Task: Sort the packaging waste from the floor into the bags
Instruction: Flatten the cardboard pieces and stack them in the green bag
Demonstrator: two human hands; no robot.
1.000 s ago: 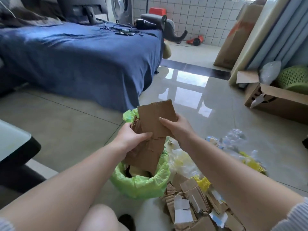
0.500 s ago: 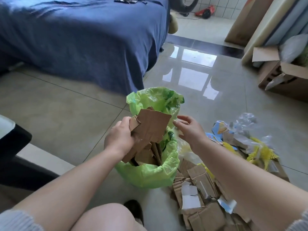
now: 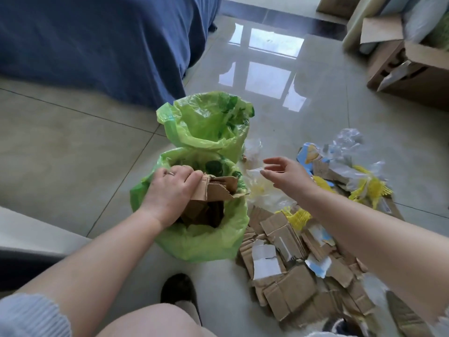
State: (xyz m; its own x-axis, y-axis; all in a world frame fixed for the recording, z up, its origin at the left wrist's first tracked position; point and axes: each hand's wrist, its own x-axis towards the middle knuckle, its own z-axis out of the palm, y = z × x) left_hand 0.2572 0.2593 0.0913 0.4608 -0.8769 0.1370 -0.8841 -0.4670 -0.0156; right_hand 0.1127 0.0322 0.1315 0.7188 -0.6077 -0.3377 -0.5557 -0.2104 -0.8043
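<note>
Cardboard (image 3: 218, 190) now sits lower in the bag (image 3: 194, 239), apparently gripped by left hand (image 3: 170, 190) (right hand (image 3: 286, 176) spread, empty).

The floor (image 3: 267, 132) is glossy tile that mirrors a window. Both bags (image 3: 204, 242) are thin, crinkled green plastic, slightly shiny. The cardboard scraps (image 3: 289, 295) look matt brown with rough torn edges. The bed cover (image 3: 97, 42) is soft blue cloth.
</note>
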